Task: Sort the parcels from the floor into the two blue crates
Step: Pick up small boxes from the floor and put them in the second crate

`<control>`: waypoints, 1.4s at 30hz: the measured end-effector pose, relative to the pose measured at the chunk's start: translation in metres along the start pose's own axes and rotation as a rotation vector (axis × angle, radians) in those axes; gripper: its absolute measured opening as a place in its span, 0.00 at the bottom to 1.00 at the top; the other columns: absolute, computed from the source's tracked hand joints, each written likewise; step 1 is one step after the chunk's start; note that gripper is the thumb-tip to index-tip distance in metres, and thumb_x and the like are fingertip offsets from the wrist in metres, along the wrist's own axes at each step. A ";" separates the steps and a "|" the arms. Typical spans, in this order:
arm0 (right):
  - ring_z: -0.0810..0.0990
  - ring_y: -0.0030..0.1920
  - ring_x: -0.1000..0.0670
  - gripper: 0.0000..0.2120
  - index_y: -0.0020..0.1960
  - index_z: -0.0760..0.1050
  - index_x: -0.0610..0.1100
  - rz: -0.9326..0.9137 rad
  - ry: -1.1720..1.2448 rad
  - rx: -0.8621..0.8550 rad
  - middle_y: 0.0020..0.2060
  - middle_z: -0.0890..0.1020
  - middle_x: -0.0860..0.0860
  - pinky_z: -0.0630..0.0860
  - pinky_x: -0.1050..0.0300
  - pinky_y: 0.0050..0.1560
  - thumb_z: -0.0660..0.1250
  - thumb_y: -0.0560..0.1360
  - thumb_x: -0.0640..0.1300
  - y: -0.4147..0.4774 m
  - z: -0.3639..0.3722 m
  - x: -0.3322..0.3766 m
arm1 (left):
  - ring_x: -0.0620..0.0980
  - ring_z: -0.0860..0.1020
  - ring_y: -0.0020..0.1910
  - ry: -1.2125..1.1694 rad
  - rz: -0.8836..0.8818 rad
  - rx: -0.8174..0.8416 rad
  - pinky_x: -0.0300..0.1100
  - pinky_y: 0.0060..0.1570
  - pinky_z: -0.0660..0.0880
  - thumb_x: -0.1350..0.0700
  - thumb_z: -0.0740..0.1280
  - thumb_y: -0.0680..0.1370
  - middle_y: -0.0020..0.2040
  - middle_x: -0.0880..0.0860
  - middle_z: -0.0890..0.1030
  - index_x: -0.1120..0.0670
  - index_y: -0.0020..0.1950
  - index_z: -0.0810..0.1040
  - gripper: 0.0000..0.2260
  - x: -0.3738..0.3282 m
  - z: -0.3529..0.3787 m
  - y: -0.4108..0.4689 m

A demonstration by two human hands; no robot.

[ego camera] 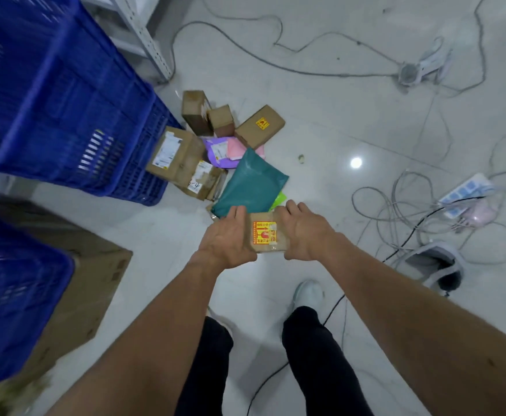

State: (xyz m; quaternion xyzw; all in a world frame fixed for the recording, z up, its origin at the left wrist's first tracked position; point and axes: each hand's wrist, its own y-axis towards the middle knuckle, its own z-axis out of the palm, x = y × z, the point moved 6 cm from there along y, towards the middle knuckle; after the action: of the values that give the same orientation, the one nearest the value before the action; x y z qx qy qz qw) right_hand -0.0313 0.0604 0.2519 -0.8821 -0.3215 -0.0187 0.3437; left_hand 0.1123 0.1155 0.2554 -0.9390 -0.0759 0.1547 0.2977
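A small brown cardboard parcel [266, 235] with an orange and yellow sticker is held above the floor between both hands. My left hand [229, 240] grips its left side and my right hand [304, 231] grips its right side. Beyond it a pile of parcels lies on the floor: a teal mailer bag [251, 184], a purple mailer [217, 151], a pink mailer [238, 148] and several brown boxes [179, 154]. One blue crate [56, 100] stands at the upper left. A second blue crate [14, 298] is at the lower left.
A flattened cardboard sheet [95, 280] lies under the lower crate. Grey cables [401, 205] and power strips [464, 193] sprawl over the white tiled floor at the right. A metal shelf leg [146, 37] stands behind the upper crate. My legs and a white shoe [308, 292] are below.
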 end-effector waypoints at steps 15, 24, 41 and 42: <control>0.69 0.64 0.45 0.42 0.69 0.61 0.46 -0.119 -0.071 -0.064 0.63 0.69 0.47 0.74 0.51 0.58 0.77 0.62 0.54 -0.072 -0.150 0.204 | 0.53 0.78 0.47 -0.198 -0.133 -0.143 0.49 0.46 0.76 0.44 0.78 0.61 0.54 0.50 0.74 0.50 0.57 0.63 0.34 0.103 -0.163 -0.188; 0.72 0.64 0.42 0.44 0.70 0.61 0.47 -0.177 -0.170 -0.048 0.66 0.68 0.46 0.75 0.45 0.60 0.80 0.62 0.51 -0.048 -0.180 0.341 | 0.49 0.75 0.44 -0.304 -0.233 -0.243 0.45 0.40 0.73 0.42 0.77 0.60 0.51 0.48 0.71 0.47 0.54 0.62 0.32 0.213 -0.193 -0.260; 0.76 0.54 0.45 0.38 0.69 0.61 0.47 -0.354 -0.396 -0.169 0.60 0.66 0.47 0.76 0.48 0.50 0.77 0.66 0.53 0.038 -0.313 0.485 | 0.53 0.77 0.43 -0.343 -0.373 -0.496 0.51 0.42 0.77 0.41 0.79 0.60 0.53 0.50 0.69 0.52 0.57 0.64 0.35 0.342 -0.317 -0.267; 0.77 0.53 0.45 0.38 0.69 0.61 0.47 -0.362 -0.413 -0.178 0.60 0.66 0.47 0.75 0.49 0.48 0.77 0.66 0.52 0.050 -0.320 0.487 | 0.53 0.77 0.43 -0.319 -0.373 -0.520 0.49 0.40 0.76 0.41 0.79 0.61 0.53 0.50 0.69 0.52 0.57 0.64 0.35 0.349 -0.325 -0.260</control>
State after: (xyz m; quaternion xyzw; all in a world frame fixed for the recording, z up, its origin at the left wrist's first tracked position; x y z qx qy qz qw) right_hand 0.4440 0.1053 0.5900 -0.8222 -0.5341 0.0720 0.1834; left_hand 0.5363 0.2347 0.5731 -0.9173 -0.3284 0.2180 0.0565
